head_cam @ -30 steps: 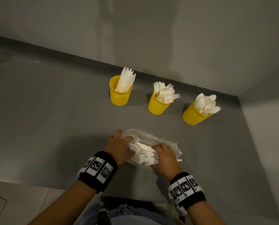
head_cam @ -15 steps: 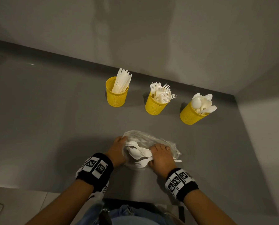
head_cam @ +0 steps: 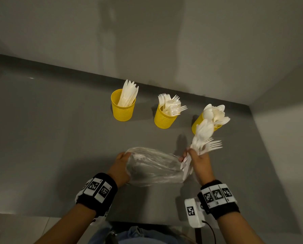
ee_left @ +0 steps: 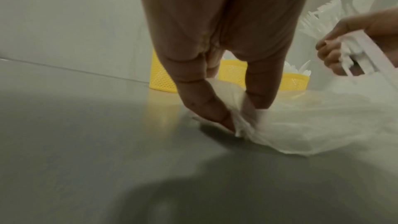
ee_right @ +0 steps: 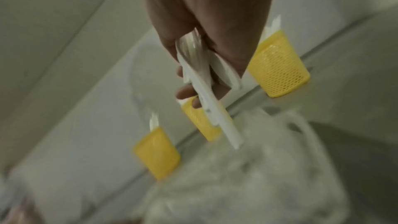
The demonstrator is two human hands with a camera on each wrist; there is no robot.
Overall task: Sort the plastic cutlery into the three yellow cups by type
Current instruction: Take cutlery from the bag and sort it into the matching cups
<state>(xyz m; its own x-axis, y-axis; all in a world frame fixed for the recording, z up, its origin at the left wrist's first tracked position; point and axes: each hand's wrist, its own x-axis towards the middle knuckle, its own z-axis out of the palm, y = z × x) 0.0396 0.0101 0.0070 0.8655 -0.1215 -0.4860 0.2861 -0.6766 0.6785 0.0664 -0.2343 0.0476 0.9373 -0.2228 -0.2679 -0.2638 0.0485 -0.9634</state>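
Observation:
Three yellow mesh cups stand in a row at the back of the grey counter: one with knives (head_cam: 123, 110), one with forks (head_cam: 164, 118), one with spoons (head_cam: 198, 125). My right hand (head_cam: 198, 160) grips a mixed bundle of white spoons and forks (head_cam: 204, 138) by the handles, lifted just right of a clear plastic bag (head_cam: 154, 167). In the right wrist view the bundle's handles (ee_right: 202, 77) stick down out of my fist. My left hand (head_cam: 119, 166) pinches the bag's left end (ee_left: 239, 122) against the counter.
A grey wall (head_cam: 147, 41) runs close behind the cups and another wall (head_cam: 288, 138) closes the right side. The counter (head_cam: 50, 138) is bare to the left of the bag. Its front edge (head_cam: 41, 215) is near my body.
My right hand has pulled the bundle of cutlery out of the bag and lifted it to the right. The left hand stays on the bag, which now lies flatter.

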